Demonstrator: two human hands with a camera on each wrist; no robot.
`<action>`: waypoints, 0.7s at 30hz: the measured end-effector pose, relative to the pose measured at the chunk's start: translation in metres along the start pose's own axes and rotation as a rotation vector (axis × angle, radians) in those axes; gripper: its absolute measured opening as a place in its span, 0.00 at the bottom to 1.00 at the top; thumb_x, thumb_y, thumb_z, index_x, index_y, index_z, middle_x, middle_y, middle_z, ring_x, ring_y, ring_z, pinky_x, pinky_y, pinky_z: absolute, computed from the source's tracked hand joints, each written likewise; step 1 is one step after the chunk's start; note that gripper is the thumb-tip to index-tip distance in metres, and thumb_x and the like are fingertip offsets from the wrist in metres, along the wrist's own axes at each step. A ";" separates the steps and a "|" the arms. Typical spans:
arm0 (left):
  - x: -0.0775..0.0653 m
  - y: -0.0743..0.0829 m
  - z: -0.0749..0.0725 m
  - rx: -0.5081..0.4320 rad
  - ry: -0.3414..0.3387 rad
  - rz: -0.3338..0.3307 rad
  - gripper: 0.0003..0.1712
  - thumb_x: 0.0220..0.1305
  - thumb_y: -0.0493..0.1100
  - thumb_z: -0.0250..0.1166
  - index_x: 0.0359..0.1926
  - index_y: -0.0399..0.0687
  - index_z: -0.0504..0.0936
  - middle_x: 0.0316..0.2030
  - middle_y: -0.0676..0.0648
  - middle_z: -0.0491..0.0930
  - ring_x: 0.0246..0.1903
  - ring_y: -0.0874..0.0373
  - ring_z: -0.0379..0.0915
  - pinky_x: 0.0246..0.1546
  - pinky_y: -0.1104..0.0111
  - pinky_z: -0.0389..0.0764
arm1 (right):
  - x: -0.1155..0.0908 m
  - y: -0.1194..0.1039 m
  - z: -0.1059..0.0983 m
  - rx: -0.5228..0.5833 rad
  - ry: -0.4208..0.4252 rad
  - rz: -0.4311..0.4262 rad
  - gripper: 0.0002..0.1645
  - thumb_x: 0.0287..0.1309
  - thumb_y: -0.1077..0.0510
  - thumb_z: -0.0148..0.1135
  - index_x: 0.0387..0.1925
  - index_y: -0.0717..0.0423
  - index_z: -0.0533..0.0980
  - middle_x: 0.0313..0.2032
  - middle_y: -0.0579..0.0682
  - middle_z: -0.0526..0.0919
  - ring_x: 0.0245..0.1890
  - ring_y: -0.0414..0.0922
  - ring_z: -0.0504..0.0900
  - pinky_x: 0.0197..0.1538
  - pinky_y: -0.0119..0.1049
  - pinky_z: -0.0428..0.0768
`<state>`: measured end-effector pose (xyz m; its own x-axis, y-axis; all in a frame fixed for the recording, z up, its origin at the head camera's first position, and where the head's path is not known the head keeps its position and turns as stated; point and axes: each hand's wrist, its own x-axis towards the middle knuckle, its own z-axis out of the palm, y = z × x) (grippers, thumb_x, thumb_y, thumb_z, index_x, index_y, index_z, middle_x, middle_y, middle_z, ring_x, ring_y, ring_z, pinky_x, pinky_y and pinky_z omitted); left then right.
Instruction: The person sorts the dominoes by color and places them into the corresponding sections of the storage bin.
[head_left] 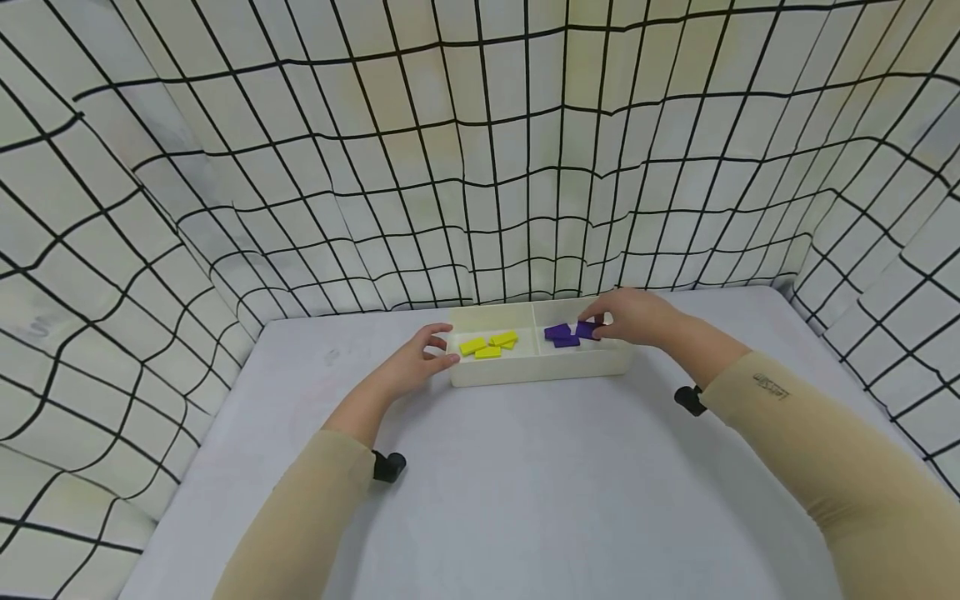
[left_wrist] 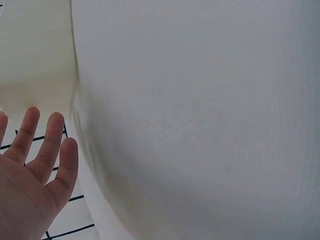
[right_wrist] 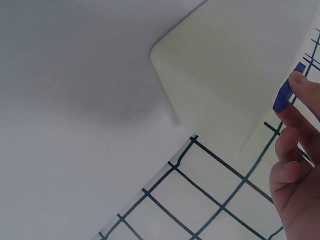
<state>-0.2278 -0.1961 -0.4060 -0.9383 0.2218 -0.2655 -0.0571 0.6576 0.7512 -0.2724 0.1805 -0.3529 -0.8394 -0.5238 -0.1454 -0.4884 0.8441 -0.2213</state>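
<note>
A long white box (head_left: pixel 536 371) with two compartments stands near the back of the table. Several yellow blocks (head_left: pixel 487 352) lie in its left compartment, and purple blocks (head_left: pixel 557 332) are in the right one. My right hand (head_left: pixel 636 317) reaches over the right end of the box and pinches a purple block (right_wrist: pixel 284 96) between thumb and finger, as the right wrist view shows. At the left end of the box is my left hand (head_left: pixel 411 362), its fingers extended by the end wall. Whether those fingertips touch the wall is hard to tell.
A white-covered table (head_left: pixel 555 483) spreads out in front of the box. Black grid netting (head_left: pixel 525 175) over pale walls rises behind and along both sides. Small black devices are strapped at both wrists, the left one (head_left: pixel 389 467) and the right one (head_left: pixel 688 401).
</note>
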 end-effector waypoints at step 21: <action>0.000 0.000 -0.001 0.001 0.003 0.008 0.41 0.68 0.57 0.64 0.75 0.63 0.54 0.65 0.45 0.66 0.64 0.45 0.66 0.62 0.49 0.69 | 0.038 0.005 0.020 -0.169 -0.037 -0.025 0.17 0.64 0.55 0.66 0.54 0.45 0.82 0.50 0.48 0.84 0.52 0.50 0.81 0.55 0.52 0.76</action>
<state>-0.2281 -0.1971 -0.4053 -0.9396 0.2247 -0.2581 -0.0497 0.6567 0.7525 -0.3017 0.1624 -0.3790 -0.8187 -0.5459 -0.1779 -0.5446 0.8365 -0.0608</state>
